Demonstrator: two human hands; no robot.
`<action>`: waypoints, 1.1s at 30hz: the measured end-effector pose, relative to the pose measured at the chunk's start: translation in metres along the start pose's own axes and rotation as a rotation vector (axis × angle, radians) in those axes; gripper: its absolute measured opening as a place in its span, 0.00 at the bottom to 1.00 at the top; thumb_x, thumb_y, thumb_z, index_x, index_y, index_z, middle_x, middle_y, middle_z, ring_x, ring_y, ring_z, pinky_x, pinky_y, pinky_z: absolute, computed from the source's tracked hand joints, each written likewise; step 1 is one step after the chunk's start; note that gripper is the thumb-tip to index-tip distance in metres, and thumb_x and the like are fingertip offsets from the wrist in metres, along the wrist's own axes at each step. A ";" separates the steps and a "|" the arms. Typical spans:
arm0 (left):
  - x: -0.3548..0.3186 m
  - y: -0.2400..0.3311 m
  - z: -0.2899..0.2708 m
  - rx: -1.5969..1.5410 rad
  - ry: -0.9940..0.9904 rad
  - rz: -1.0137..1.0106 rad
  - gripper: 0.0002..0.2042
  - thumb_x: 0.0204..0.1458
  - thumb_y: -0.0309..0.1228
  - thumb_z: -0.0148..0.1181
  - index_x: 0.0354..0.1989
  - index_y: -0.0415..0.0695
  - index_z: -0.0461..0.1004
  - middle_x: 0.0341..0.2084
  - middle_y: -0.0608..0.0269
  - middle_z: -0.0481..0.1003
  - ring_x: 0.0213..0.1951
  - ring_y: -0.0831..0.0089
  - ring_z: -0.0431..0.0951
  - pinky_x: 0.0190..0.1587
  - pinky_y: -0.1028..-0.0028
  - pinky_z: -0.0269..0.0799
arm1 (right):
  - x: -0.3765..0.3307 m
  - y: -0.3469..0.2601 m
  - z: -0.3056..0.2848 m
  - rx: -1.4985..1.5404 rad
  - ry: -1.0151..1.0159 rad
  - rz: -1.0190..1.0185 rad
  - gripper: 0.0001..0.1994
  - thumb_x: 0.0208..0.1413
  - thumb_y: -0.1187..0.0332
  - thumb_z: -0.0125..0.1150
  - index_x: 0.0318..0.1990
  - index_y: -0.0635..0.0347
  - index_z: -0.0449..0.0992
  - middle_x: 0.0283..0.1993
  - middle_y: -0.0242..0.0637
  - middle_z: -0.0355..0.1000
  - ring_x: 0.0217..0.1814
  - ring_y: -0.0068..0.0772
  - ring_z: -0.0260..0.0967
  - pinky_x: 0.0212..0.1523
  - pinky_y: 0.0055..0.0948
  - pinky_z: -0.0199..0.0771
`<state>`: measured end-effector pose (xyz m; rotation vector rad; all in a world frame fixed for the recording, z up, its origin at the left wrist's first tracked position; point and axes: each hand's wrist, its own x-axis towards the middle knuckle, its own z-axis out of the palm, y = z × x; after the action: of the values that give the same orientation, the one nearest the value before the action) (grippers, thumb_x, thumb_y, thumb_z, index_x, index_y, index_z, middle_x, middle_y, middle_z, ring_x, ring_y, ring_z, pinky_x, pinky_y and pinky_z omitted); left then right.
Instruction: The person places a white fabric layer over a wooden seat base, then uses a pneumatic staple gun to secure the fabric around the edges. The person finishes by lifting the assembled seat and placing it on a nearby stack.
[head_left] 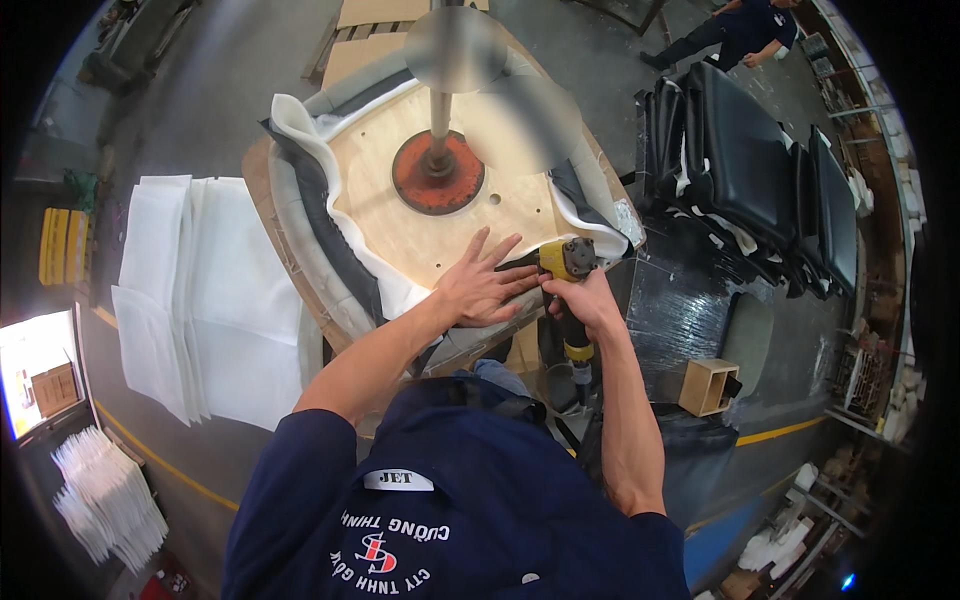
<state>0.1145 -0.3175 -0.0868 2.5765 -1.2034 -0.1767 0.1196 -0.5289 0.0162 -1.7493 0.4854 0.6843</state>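
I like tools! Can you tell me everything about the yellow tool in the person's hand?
The yellow tool is a small power stapler or nailer, with a yellow and dark grey head and a dark handle running down. The right hand has its grip around the handle. Its nose presses on dark fabric at the wooden seat base's edge, beside the left hand.

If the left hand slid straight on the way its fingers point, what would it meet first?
The left hand lies flat on the plywood seat base, fingers aimed up and right. It would probably cross bare wood, then meet the black and white upholstery edge at the far rim; depth is unclear.
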 end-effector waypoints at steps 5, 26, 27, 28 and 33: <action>0.002 -0.002 0.002 -0.047 -0.015 -0.005 0.30 0.63 0.56 0.40 0.74 0.65 0.63 0.73 0.82 0.61 0.80 0.57 0.39 0.75 0.32 0.28 | 0.008 -0.012 0.016 -0.061 0.080 0.029 0.10 0.54 0.75 0.66 0.43 0.66 0.78 0.31 0.34 0.76 0.21 0.25 0.72 0.21 0.28 0.72; -0.002 -0.006 0.001 -0.091 0.047 0.029 0.27 0.63 0.56 0.39 0.59 0.56 0.77 0.65 0.72 0.70 0.80 0.55 0.39 0.75 0.32 0.28 | -0.003 -0.011 0.039 -0.050 -0.020 0.025 0.08 0.54 0.75 0.65 0.41 0.68 0.78 0.29 0.37 0.76 0.21 0.27 0.72 0.21 0.28 0.72; -0.004 -0.004 -0.001 -0.109 0.052 0.032 0.27 0.63 0.56 0.39 0.57 0.56 0.78 0.65 0.72 0.71 0.80 0.55 0.39 0.75 0.32 0.28 | -0.004 -0.011 0.040 -0.046 -0.025 0.015 0.08 0.54 0.75 0.65 0.41 0.68 0.78 0.29 0.36 0.76 0.21 0.27 0.72 0.21 0.28 0.72; -0.004 -0.005 -0.002 -0.100 0.007 0.028 0.27 0.63 0.56 0.39 0.57 0.56 0.78 0.64 0.72 0.71 0.80 0.55 0.39 0.75 0.32 0.28 | -0.004 -0.012 0.042 -0.042 -0.030 0.006 0.08 0.54 0.76 0.65 0.40 0.67 0.78 0.29 0.36 0.76 0.21 0.27 0.72 0.21 0.28 0.72; 0.002 -0.003 -0.005 0.016 0.006 -0.030 0.27 0.63 0.56 0.40 0.59 0.58 0.77 0.63 0.73 0.72 0.79 0.55 0.42 0.75 0.33 0.30 | 0.005 -0.020 0.039 -0.108 -0.043 0.047 0.08 0.53 0.76 0.65 0.40 0.68 0.78 0.27 0.35 0.75 0.21 0.26 0.71 0.21 0.28 0.72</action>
<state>0.1193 -0.3156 -0.0826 2.6080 -1.1699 -0.1664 0.1285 -0.4857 0.0193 -1.8253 0.4689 0.7924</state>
